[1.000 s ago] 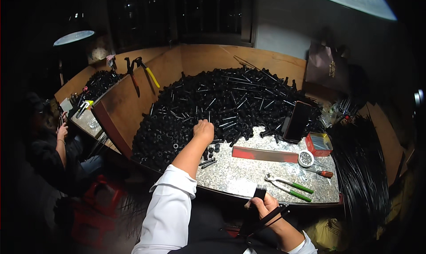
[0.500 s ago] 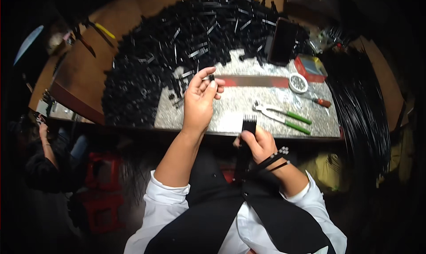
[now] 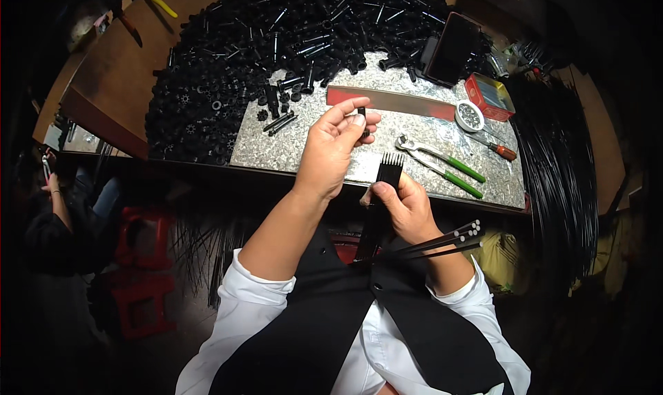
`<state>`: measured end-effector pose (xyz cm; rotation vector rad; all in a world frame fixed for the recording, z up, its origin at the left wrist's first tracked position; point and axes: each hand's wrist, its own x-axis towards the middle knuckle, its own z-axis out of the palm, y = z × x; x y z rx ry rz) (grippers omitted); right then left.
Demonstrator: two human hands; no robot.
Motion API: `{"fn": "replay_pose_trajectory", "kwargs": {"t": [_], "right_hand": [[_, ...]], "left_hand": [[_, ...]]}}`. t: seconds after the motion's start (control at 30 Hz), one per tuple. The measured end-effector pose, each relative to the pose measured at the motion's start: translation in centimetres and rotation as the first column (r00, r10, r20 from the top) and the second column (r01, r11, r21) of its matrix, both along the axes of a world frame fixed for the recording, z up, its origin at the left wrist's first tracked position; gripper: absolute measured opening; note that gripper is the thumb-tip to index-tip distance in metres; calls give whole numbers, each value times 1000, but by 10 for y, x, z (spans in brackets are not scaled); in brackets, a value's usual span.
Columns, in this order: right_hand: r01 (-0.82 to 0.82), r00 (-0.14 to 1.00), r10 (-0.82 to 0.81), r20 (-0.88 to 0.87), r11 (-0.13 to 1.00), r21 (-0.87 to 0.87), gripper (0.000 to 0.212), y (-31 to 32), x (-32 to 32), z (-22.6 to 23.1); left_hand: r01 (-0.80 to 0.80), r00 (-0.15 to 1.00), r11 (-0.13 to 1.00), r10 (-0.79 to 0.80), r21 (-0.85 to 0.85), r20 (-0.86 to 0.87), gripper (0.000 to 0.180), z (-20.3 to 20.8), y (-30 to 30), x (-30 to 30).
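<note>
My left hand is closed, its thumb and fingers pinching a small black cylindrical part above the worktop. Lower and to the right, my right hand grips a flat row of thin black rods with pale narrow tips pointing away from me. The lower part of that row runs down in front of my dark vest. Several black rods with round silvery ends cross my right wrist. My two hands are apart, the left one slightly farther out.
A large heap of black tubular parts covers the far left. Green-handled pincers, a metal strip, a white dish, a red box, a screwdriver and a phone lie rightward. Long black rods hang at right; another person's hand shows left.
My left hand has moved right, closer to the rods, still pinching the small part. My right hand keeps its grip on the row. The whole view has shifted slightly.
</note>
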<state>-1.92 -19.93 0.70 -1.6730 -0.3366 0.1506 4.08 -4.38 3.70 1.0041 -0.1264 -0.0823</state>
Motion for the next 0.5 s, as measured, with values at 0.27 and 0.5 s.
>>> {"fn": "replay_pose_trajectory", "kwargs": {"t": [0.27, 0.5], "right_hand": [[9, 1000, -9, 0, 1000, 4, 19, 2, 4, 5], [2, 1000, -2, 9, 1000, 24, 19, 0, 6, -1]], "left_hand": [[94, 994, 989, -100, 114, 46, 35, -1, 9, -15], [84, 996, 990, -85, 110, -2, 32, 2, 16, -12]]}}
